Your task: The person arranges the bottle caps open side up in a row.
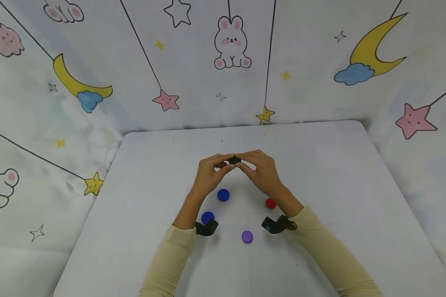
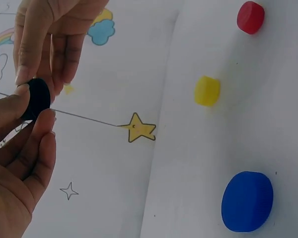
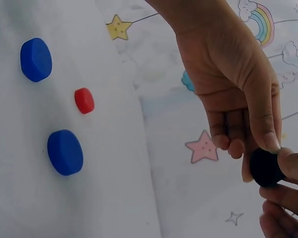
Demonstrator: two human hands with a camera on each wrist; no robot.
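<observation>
Both hands meet over the middle of the table, pinching one dark round bottle cap point(image 1: 235, 160) between their thumbs and fingertips. My left hand point(image 1: 210, 171) grips it from the left side, my right hand point(image 1: 261, 168) from the right. In the left wrist view the cap point(image 2: 38, 99) is held on edge, clear of the table, with the left hand point(image 2: 20, 173) below and the right hand point(image 2: 54, 34) above. Seen from the right wrist, the left hand point(image 3: 233, 74) reaches down to the dark cap point(image 3: 266, 167).
Blue caps point(image 1: 223, 195), a red cap point(image 1: 271, 203) and a purple cap point(image 1: 247, 237) lie on the white table point(image 1: 152, 173) beneath the hands. The left wrist view also shows a yellow cap point(image 2: 207, 91). A printed cloth point(image 1: 301, 41) surrounds the table's far and side edges.
</observation>
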